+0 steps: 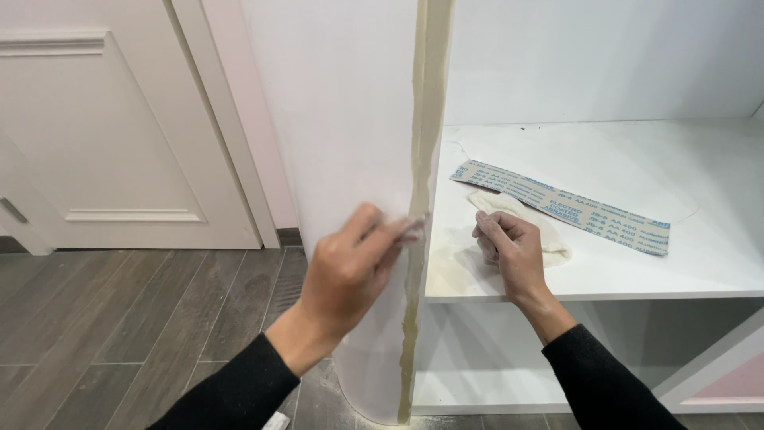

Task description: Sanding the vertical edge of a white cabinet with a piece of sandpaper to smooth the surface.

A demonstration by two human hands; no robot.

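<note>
My left hand (350, 267) is closed on a small folded piece of sandpaper (411, 230) and presses it against the tan, raw front edge (422, 159) of a white cabinet side panel (342, 119). The hand is slightly blurred. My right hand (513, 248) rests on the white shelf (637, 271), its fingers curled over a white cloth (549, 239). A long strip of sandpaper (565, 203), printed side up, lies on the shelf just behind that hand.
A white panelled door (103, 135) stands at the left over a grey wood-look plank floor (135, 326). A lower cabinet compartment (477, 358) opens beneath the shelf. Pale dust lies on the floor at the panel's foot.
</note>
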